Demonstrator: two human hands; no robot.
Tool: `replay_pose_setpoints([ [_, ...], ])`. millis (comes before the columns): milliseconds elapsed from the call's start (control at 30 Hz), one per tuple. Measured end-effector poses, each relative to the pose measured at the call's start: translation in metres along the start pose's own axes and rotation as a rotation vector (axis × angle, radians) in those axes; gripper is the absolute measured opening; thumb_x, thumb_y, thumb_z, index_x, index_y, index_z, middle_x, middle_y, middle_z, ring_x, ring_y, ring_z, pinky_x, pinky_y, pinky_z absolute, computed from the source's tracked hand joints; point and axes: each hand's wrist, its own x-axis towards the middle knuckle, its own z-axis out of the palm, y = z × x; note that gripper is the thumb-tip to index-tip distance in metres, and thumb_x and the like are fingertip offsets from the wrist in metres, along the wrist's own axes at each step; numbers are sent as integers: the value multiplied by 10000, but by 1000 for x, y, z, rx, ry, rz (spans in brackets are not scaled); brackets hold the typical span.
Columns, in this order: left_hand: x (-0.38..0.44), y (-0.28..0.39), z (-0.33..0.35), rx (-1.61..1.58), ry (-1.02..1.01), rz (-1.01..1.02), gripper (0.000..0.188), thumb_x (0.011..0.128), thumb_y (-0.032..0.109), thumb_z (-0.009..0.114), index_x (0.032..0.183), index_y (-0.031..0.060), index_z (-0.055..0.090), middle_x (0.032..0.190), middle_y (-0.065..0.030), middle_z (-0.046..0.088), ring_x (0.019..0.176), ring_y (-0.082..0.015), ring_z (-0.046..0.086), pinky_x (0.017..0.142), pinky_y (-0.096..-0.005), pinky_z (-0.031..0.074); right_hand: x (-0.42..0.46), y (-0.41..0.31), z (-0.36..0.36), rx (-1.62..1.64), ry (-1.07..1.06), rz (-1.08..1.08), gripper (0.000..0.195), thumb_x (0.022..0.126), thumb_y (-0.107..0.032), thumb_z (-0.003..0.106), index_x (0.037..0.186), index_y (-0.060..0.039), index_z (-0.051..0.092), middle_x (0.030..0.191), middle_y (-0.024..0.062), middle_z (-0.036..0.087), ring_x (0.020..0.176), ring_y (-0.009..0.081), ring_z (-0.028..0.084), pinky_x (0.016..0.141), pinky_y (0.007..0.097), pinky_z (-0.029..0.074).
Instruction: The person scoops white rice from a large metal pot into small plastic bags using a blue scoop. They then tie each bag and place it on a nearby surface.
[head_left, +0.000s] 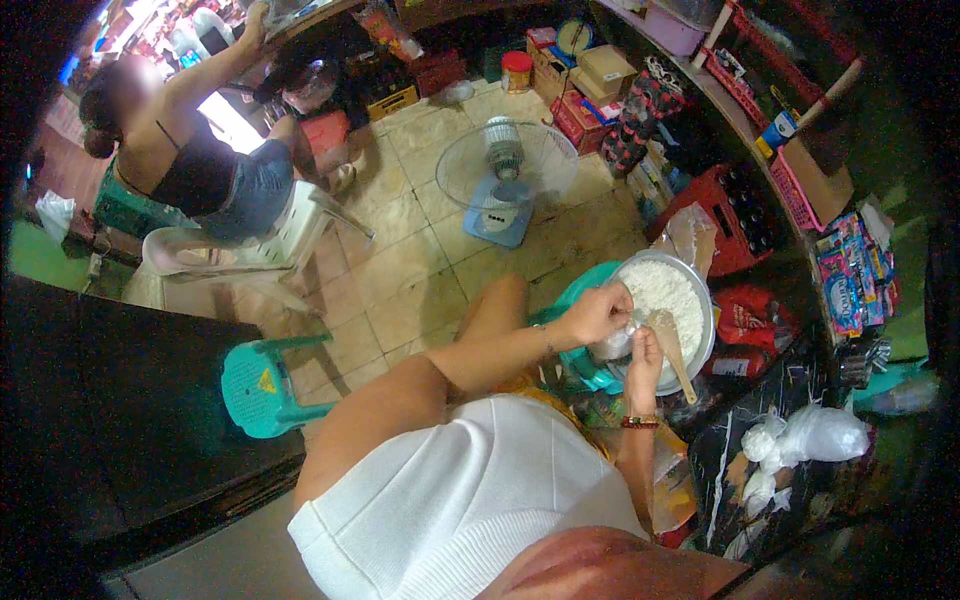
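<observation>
Both hands meet over the near left rim of a round metal basin (707, 330). My left hand (598, 313) and my right hand (645, 361) pinch the upper part of a small clear plastic bag (616, 343) between their fingertips. The bag's lower part looks whitish; its contents are hard to make out. White powder (660, 285) fills the basin. A wooden spatula (673, 356) rests with its blade in the powder and its handle over the near rim. Under the basin is a teal plastic stool (581, 289), partly hidden by my left arm.
An electric fan (499, 180) stands on the tiled floor ahead. Another person (202, 157) sits on a white plastic chair (225, 251) at far left. Left of my legs is a teal stool (255, 390). Tied plastic bags (821, 435) lie right, near a red bottle crate (712, 217).
</observation>
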Motion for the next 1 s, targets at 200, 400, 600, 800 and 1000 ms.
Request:
replay_pose_setpoints([
  [200,-10,8,7,311,-112,77,197,824,215,651,889,30,632,821,-169,606,780,-352,594,709,-419,457,6,7,2,-4,99,16,234,982,-232,475,873,-44,561,829,-14,542,765,60,446,695,216,383],
  [400,-11,11,7,121,-3,253,123,845,155,592,872,38,615,790,-150,585,761,-361,553,697,-437,429,4,9,8,65,154,-27,185,970,-181,479,893,-37,566,836,-14,540,761,78,465,712,216,397],
  [600,4,27,1,146,-15,334,106,828,131,592,861,31,607,780,-145,556,773,-346,534,705,-429,427,-4,10,5,-310,-51,-217,223,958,-136,458,1101,13,542,1046,62,557,936,145,522,852,281,407],
  [800,3,84,-6,91,-186,440,135,857,147,566,841,18,601,803,-162,563,806,-356,541,743,-430,438,-25,19,26,-239,58,-379,396,951,-254,453,1210,45,456,1102,147,541,1055,252,519,927,359,399],
  [1000,-13,82,-1,-23,-182,216,98,836,132,590,835,35,600,832,-157,580,833,-328,559,745,-407,452,-44,2,14,-550,-31,-324,434,962,-324,418,1185,42,490,1194,176,518,1140,244,462,951,399,379],
])
